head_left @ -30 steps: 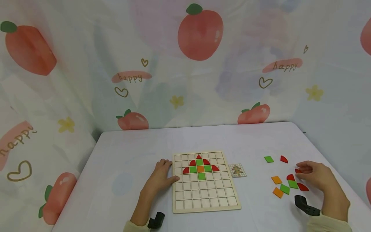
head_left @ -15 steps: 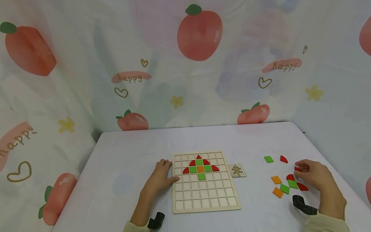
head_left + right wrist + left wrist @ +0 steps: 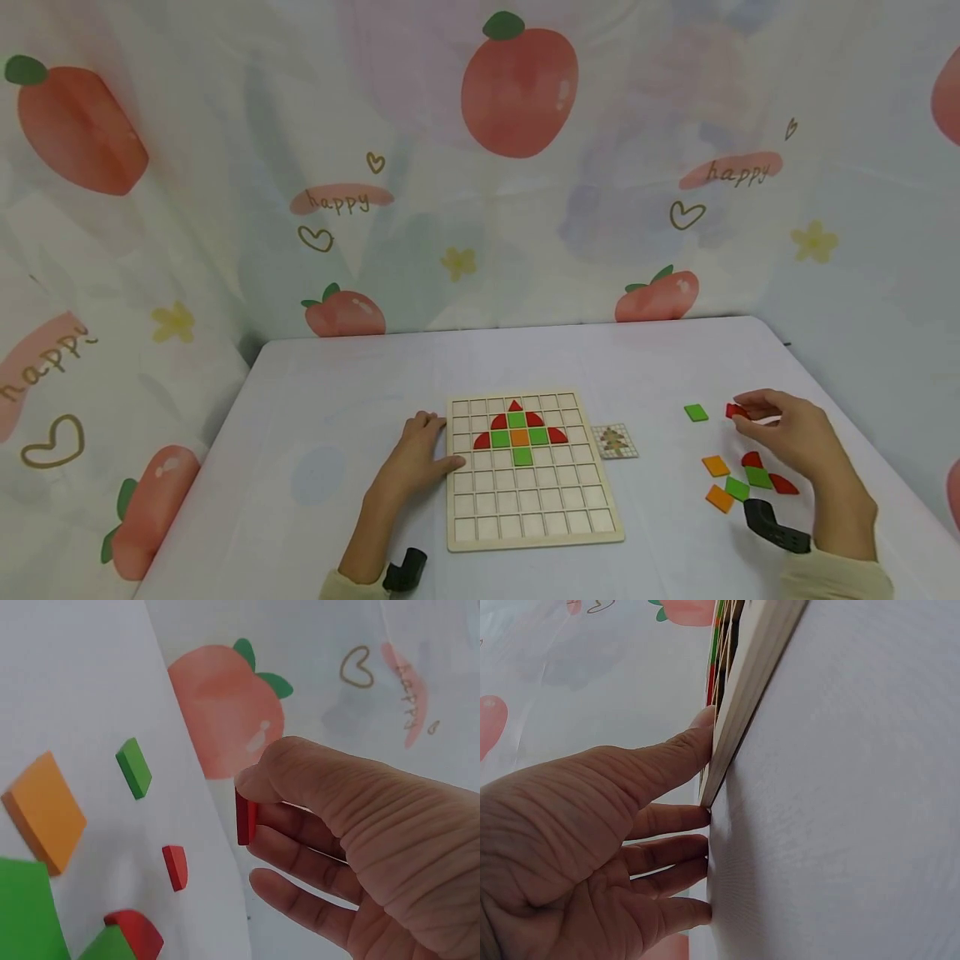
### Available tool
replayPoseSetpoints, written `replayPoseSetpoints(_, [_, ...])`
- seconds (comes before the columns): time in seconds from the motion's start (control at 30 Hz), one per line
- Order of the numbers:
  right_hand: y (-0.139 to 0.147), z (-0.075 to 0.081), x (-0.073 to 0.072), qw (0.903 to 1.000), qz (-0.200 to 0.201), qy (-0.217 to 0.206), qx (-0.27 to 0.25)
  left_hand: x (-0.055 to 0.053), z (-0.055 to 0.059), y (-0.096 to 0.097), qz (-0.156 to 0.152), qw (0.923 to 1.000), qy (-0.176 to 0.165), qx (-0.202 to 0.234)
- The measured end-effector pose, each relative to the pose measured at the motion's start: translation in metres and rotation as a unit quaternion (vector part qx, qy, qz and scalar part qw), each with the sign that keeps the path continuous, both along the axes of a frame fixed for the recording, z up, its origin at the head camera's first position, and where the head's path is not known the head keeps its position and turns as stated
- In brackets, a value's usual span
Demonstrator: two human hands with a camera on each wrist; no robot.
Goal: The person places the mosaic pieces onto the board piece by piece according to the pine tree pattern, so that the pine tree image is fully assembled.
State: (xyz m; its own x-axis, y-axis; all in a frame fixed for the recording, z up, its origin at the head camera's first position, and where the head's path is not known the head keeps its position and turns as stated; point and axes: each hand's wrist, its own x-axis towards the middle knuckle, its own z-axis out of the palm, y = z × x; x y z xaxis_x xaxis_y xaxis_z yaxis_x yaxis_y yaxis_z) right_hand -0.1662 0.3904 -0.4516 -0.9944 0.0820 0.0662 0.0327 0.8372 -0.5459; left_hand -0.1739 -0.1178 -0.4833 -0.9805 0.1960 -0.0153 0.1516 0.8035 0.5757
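My right hand pinches a red quarter-circle tile between thumb and fingers, held above the table. Below it in the right wrist view lies another red tile; from the head view the two look to overlap. At the table's middle is a wooden grid board. Red, green and one orange tile form a tree-like shape in its upper cells. My left hand rests at the board's left edge, thumb on the rim. In the left wrist view its fingers are mostly straight and reach the tablecloth.
A small pattern card lies right of the board. Farther right are loose tiles: a green one at the back, and orange, green and red ones nearer. A printed cloth hangs behind the table.
My right hand has lifted the red tile and carried it left and away from me, over by the far red tile. The left hand and board have stayed put.
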Motion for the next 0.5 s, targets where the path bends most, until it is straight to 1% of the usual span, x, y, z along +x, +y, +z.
replayPoseSetpoints(0.1, [-0.012,0.006,-0.001,0.9994,0.023,0.025,-0.005,0.000,0.000,0.000,0.002,1.0000,-0.002,0.002])
replayPoseSetpoints(0.2, [-0.022,0.012,-0.003,0.9985,0.041,0.037,-0.008,-0.001,0.001,0.000,-0.001,1.0000,0.001,0.001])
replayPoseSetpoints(0.33, [-0.035,0.017,-0.004,0.9976,0.053,0.046,-0.006,-0.001,0.002,0.000,-0.001,1.0000,-0.001,0.000])
replayPoseSetpoints(0.5, [-0.052,0.022,-0.007,0.9937,0.079,0.080,0.001,-0.001,0.001,0.000,0.002,1.0000,-0.005,0.000])
